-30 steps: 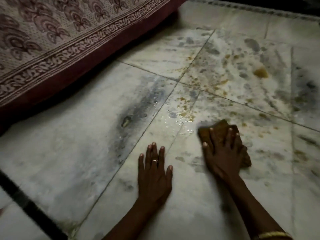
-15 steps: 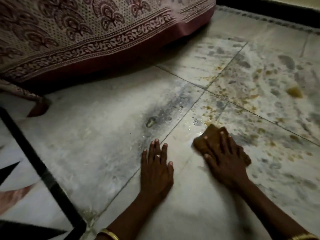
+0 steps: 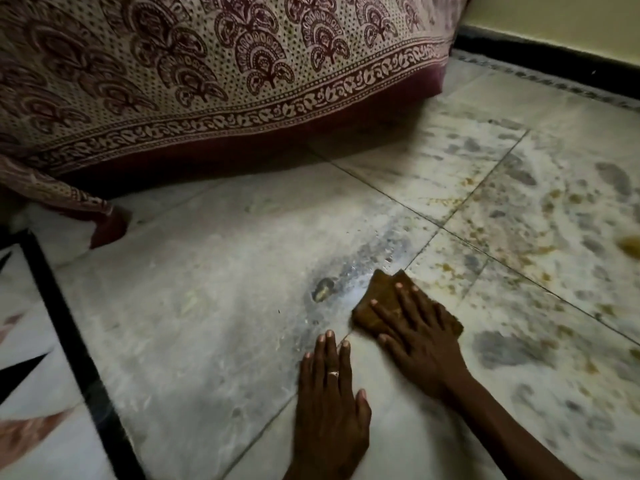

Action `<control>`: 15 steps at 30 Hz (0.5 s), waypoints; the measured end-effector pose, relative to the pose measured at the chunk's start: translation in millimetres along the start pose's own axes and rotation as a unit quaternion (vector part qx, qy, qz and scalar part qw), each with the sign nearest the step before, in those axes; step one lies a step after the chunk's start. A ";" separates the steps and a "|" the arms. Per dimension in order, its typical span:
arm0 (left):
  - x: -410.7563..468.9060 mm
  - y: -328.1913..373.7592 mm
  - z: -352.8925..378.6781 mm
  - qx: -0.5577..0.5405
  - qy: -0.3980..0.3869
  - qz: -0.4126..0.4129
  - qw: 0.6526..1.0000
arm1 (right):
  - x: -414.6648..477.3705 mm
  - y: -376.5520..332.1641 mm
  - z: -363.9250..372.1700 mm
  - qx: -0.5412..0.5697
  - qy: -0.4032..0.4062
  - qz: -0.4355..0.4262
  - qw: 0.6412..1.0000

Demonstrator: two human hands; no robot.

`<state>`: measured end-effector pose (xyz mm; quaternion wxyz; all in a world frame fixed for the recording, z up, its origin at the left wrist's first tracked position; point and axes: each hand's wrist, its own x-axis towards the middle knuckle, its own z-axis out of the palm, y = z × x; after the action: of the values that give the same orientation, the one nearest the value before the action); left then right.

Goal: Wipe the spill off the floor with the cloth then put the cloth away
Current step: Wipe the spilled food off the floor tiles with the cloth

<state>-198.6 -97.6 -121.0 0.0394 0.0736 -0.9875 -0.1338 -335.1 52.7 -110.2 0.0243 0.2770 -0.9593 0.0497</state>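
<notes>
A brown cloth (image 3: 381, 292) lies flat on the marble floor (image 3: 214, 306) under my right hand (image 3: 419, 337), whose fingers are spread and press down on it. Small wet droplets (image 3: 384, 254) glisten just beyond the cloth, along a grey streak in the tile. Yellow-brown spots of spill (image 3: 512, 251) dot the tiles to the right, and a larger blob (image 3: 630, 245) sits at the right edge. My left hand (image 3: 330, 400) rests palm down on the floor beside the cloth, fingers together, a ring on one finger, holding nothing.
A bed with a maroon-patterned cover (image 3: 207, 81) hangs low across the back and left, its corner (image 3: 100, 216) touching the floor. A black inlay strip (image 3: 79, 351) runs down the left. A dark skirting (image 3: 554, 53) and wall close the back right.
My right hand has slid the cloth left across the wet patch toward the grey streak. The left hand stays planted. My view has swung left and up, showing more of the bed.
</notes>
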 end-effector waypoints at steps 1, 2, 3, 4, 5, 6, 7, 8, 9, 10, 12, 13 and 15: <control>0.6 0.5 -1.8 0.005 -0.003 0.000 1.000 | 13.2 -2.5 0.0 0.017 0.002 0.060 0.998; 1.1 1.0 -2.6 0.008 -0.006 -0.002 1.000 | 29.3 -10.8 1.5 0.040 0.006 0.118 0.992; 2.4 1.5 -3.2 0.008 -0.006 -0.003 1.000 | 47.6 -23.1 2.7 0.061 0.012 0.154 0.986; 3.0 1.6 -2.5 0.009 -0.009 -0.003 1.000 | 64.1 -38.3 4.4 0.076 0.011 0.164 0.983; 1.8 1.1 -0.5 0.009 -0.011 -0.004 1.000 | 77.3 -54.1 7.9 0.084 0.003 0.149 0.985; 3.1 -0.4 -0.8 0.007 -0.010 -0.002 1.000 | 90.8 -68.6 8.3 0.083 -0.006 0.117 0.990; 2.8 -1.5 -0.4 0.006 -0.006 -0.001 1.000 | 99.6 -77.6 9.6 0.074 -0.017 0.079 0.994; 2.4 -1.9 0.8 0.004 -0.004 0.000 1.000 | 106.4 -78.9 10.7 0.061 -0.022 0.047 0.997; 2.2 -2.1 0.7 0.003 -0.004 0.001 1.000 | 111.4 -73.9 10.5 0.049 -0.026 0.025 0.998; 0.4 -2.2 0.7 0.005 -0.001 0.003 1.000 | 113.8 -63.1 11.4 0.047 -0.028 0.018 0.998; -0.4 -3.5 -1.2 0.015 0.008 0.005 1.000 | 115.2 -32.3 8.4 0.061 -0.016 0.052 0.997; -1.2 -3.5 -1.7 0.014 0.008 0.007 1.000 | 111.6 -11.7 6.7 0.067 -0.008 0.092 0.993; -1.5 -4.7 -2.4 0.010 0.010 0.013 1.000 | 92.9 35.5 3.1 0.064 0.001 0.181 0.981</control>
<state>-196.2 -102.5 -120.0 0.0501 0.0620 -0.9893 -0.1223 -432.7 33.1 -109.3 -0.0018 0.1001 -0.9883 0.1154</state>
